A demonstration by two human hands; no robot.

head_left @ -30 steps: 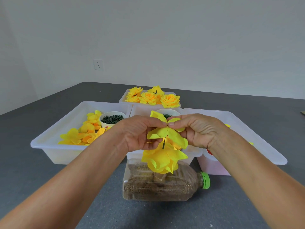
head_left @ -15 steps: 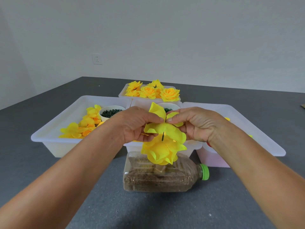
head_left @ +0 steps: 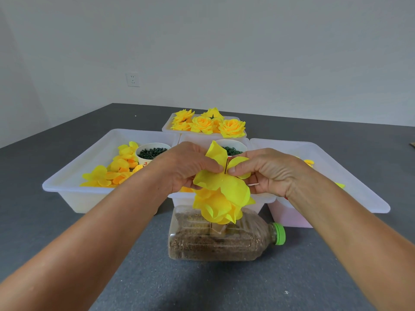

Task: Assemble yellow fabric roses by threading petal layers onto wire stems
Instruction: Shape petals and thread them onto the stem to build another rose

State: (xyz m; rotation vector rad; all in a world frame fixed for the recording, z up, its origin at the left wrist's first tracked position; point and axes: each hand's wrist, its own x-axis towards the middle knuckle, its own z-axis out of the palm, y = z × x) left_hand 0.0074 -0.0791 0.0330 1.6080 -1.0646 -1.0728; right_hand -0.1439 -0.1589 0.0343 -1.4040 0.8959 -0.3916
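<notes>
Setting: dark grey tabletop [head_left: 67, 254] fills the lower frame, against a plain pale wall with a socket [head_left: 133, 79] at upper left.
Hands: left hand [head_left: 188, 169] and right hand [head_left: 267, 173] meet at the centre of the frame, close together, each pinching the same petal layer [head_left: 224, 182] between thumb and fingers.
Petal layer: yellow fabric, its middle at a thin dark wire stem [head_left: 226, 165] whose tip shows between the two thumbs.
Below the hands: a fuller bunch of stacked petals [head_left: 215, 209] sits lower on the same stem.
Stem base: a clear bottle [head_left: 220, 241] lying on its side, part filled with brown grain, green cap [head_left: 279, 233] pointing right; the stem appears to stand in it.
Supplies: white trays [head_left: 74, 194] left and right of centre; loose yellow petals [head_left: 112, 171] and a cup of dark green pieces [head_left: 152, 152] in the left one.
Finished work: yellow roses [head_left: 208, 123] in a small bin at centre back.
Risk: pushing down off-centre could tear the fabric hole or bend the thin wire; a hard push might also roll the bottle, since it rests on its curved side.
</notes>
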